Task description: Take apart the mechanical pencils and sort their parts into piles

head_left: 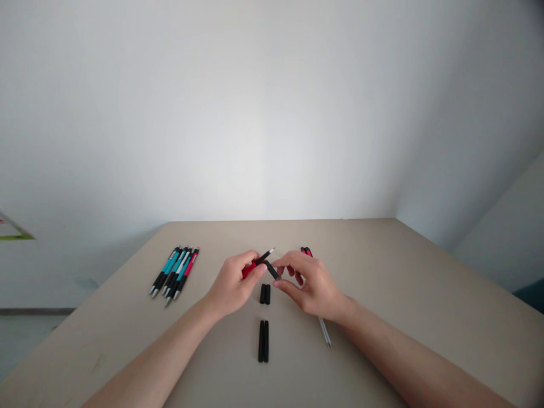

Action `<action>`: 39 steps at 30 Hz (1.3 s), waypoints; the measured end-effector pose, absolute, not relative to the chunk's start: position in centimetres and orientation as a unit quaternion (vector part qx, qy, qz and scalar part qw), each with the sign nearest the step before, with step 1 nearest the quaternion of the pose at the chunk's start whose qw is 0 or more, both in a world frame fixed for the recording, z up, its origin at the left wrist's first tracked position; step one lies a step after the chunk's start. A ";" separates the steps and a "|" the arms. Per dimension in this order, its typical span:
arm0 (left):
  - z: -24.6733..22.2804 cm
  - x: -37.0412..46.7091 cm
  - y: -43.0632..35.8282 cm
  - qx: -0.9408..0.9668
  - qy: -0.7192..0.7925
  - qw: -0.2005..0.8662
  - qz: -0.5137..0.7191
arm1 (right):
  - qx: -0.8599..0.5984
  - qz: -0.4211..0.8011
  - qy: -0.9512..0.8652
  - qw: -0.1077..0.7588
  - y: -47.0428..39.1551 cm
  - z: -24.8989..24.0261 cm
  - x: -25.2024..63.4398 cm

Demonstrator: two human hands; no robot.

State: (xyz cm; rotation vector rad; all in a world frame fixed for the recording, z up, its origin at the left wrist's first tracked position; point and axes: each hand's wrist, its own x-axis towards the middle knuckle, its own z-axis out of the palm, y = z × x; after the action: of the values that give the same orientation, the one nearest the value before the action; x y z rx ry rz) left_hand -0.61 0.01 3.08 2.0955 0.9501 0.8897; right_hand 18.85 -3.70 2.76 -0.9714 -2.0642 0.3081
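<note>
My left hand (233, 286) is closed round a red pen barrel (248, 271), whose black end with a pale tip points up and to the right. Between the fingers of my right hand (314, 289) is a short black tube (272, 271), tilted, with its upper end close to my left thumb; whether they touch I cannot tell. Just below the hands, two short black tubes (265, 294) lie side by side on the table. Nearer to me lies a pair of longer black tubes (263, 341). Thin pale rods (325, 333) stick out from under my right hand.
Several pens (175, 273) in turquoise, white and red with black grips lie bunched at the left of the beige table (212, 374). Beyond my right hand, black and red pen ends (306, 251) show. A white wall (263, 113) stands behind the table's far edge.
</note>
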 end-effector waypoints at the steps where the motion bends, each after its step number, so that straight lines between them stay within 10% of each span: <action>1: 3.1 -0.6 0.0 0.800 0.362 0.338 0.340 | -0.385 0.124 -0.819 0.406 -3.7 2.7 18.9; 22: 2.7 -0.4 0.4 0.805 0.369 0.349 0.306 | -0.426 0.144 -0.813 0.370 -3.4 2.1 18.9; 39: 2.5 -0.5 0.6 0.812 0.419 0.268 0.305 | -0.503 0.156 -0.837 0.149 -3.5 2.9 19.0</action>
State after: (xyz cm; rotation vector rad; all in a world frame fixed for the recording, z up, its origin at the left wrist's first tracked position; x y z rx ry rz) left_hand -0.50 0.61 2.49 2.1909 1.1309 0.8232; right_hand 19.02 -3.48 2.91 -1.4450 -2.4070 0.4496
